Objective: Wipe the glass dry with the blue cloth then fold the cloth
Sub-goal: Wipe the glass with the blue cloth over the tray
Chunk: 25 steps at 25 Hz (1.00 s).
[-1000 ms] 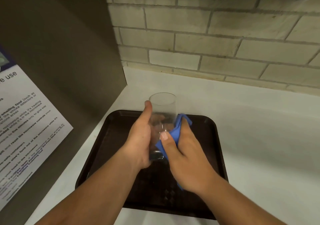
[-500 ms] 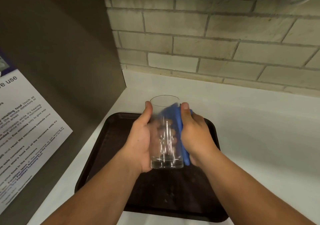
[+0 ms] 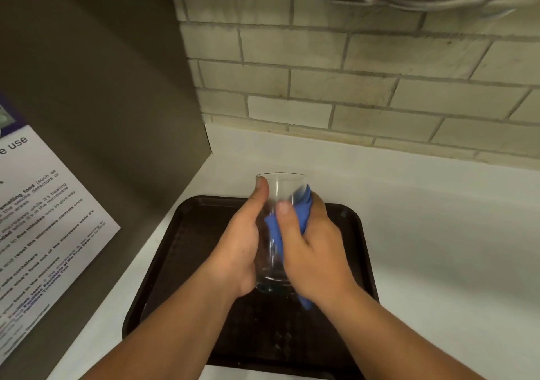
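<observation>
The right hand point(image 3: 312, 248), closed on the blue cloth point(image 3: 292, 219), has slid back onto the near side of the glass point(image 3: 277, 227); the left hand point(image 3: 239, 248) grips it above the tray point(image 3: 181, 262). Drying continues.

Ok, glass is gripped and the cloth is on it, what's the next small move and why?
Probably turn the glass a little in the left hand so the right hand can rub the blue cloth over a fresh strip; the cloth covers only the right side now.
</observation>
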Motion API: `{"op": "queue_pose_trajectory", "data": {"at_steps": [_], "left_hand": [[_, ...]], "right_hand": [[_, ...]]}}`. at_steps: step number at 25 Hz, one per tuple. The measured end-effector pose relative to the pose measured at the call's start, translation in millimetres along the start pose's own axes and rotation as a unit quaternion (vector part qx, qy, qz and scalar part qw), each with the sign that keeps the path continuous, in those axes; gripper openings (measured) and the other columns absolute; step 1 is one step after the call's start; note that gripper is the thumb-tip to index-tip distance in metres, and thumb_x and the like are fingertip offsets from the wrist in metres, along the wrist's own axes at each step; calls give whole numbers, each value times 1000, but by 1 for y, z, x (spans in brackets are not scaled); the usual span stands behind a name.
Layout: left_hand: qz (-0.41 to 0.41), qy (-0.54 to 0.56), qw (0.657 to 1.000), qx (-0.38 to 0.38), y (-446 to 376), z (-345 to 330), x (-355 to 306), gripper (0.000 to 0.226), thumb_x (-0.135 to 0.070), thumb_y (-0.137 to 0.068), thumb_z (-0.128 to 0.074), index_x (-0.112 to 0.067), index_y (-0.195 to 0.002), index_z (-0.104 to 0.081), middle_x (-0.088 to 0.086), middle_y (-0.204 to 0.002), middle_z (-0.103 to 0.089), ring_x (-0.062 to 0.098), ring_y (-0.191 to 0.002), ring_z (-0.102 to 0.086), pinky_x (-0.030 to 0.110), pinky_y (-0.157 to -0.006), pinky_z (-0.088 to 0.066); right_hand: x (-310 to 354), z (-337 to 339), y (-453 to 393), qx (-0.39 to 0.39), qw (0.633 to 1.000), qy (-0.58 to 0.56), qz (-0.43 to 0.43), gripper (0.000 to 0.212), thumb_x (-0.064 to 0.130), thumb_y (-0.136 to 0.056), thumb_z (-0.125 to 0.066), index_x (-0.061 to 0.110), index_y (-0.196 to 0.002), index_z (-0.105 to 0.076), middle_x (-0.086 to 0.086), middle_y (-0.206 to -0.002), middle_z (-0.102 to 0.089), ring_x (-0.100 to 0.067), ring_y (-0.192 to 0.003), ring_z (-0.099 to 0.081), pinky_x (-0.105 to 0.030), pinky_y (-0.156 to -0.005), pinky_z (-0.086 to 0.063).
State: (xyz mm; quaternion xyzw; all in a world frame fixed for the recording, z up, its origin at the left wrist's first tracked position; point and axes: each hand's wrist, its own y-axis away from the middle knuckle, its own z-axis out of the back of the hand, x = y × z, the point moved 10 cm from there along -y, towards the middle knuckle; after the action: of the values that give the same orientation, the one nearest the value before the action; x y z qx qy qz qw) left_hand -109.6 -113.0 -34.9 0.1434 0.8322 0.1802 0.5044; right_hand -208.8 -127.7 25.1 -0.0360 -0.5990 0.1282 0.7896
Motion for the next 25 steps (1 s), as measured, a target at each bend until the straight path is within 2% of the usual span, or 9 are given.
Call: {"op": "queue_pose_trajectory", "data": {"at_steps": [3,6,9,12,16,18,20,23,25], "left_hand": [[12,51,998,23,3,-5,1,92,-86,-77,-56,-12,-127,-77,22,-122,-80,39,-111,-77,51,-91,-63],[24,83,996,-14,-2,3,0,97,-88,-79,-53,-8,-132,-73,24,-126,-78,44,-113,-76,56,-94,-61],[26,14,992,-122,-2,22,-1,84,-86,-84,-50,-15,-119,-78,18,-104,-85,39,-98,-81,53,-90,-62],[9,-29,992,-126,3,22,1,84,-87,-79,-49,-20,-120,-79,14,-107,-86,35,-104,-80,53,-100,-59],[-8,11,1000,-3,7,-5,-4,85,-85,-75,-52,-18,-117,-82,18,-117,-82,33,-109,-79,41,-80,-67],[-14,33,999,7,5,-8,-8,85,-84,-81,-50,-15,-120,-81,21,-121,-80,38,-110,-78,45,-81,-67],[-10,51,999,-14,4,-5,-9,89,-85,-77,-53,-12,-120,-81,22,-117,-81,39,-104,-80,47,-76,-67],[-9,52,995,-80,2,8,-5,90,-86,-71,-60,-12,-118,-80,19,-108,-84,36,-96,-82,47,-81,-64],[-20,37,995,-96,4,9,-2,86,-86,-74,-58,-16,-118,-81,16,-107,-85,31,-97,-82,47,-89,-60]], "right_hand": [[-15,15,-24,-16,994,-26,-106,56,68,-95,-33,24,-74,-62,0,-62,-70,-3,-63,-69,-18,-56,-48],[-34,3,-9,52,979,-86,-176,51,63,-98,-34,29,-82,-68,2,-73,-79,-5,-69,-74,-30,-71,-55],[-18,-15,21,100,992,-17,-71,45,65,-95,-35,34,-115,-59,3,-98,-73,-8,-89,-71,-19,-79,-55],[-2,-11,17,59,998,2,-2,63,69,-88,-36,23,-128,-49,-1,-110,-65,-11,-97,-66,-25,-85,-56],[11,5,-11,-1,1000,11,-9,55,67,-93,-33,19,-99,-59,0,-80,-69,-8,-73,-69,-17,-64,-54],[-7,16,-24,-25,995,-20,-96,54,61,-99,-31,20,-83,-62,-3,-72,-70,-10,-69,-69,-23,-63,-53],[-21,12,-19,17,984,-60,-165,47,58,-100,-32,29,-81,-62,0,-76,-72,-10,-71,-71,-26,-67,-53],[-11,-12,14,106,991,45,-71,42,65,-94,-35,35,-114,-57,8,-101,-69,1,-89,-67,-14,-72,-53],[3,-17,21,92,989,112,3,71,76,-86,-32,28,-136,-43,8,-120,-60,-3,-102,-63,-18,-84,-55]]}}
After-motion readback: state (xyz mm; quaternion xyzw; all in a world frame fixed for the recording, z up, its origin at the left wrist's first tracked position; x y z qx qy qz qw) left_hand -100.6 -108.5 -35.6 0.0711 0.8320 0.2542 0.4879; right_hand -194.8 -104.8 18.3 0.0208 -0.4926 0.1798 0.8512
